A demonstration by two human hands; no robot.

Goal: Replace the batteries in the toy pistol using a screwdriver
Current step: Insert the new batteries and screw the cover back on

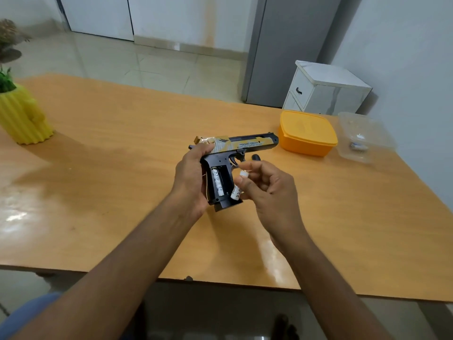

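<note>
A black and gold toy pistol (241, 145) is held above the table, barrel pointing right, by my left hand (190, 177), which wraps the back of its grip. The grip's battery compartment (219, 184) is uncovered, with one white battery (216, 182) lying in its left slot; the right slot looks dark. My right hand (266, 190) pinches a second white battery (237, 191) just right of the grip's lower end, tilted. A small dark object (255, 157) on the table shows behind my right fingers; I cannot tell what it is. No screwdriver is clearly visible.
An orange lidded box (307, 132) and a clear plastic container (365, 137) holding small items stand at the table's right. A yellow ribbed plant pot (23, 119) stands far left. The wooden table's (122, 168) front edge runs below my forearms. A white cabinet (326, 89) sits beyond.
</note>
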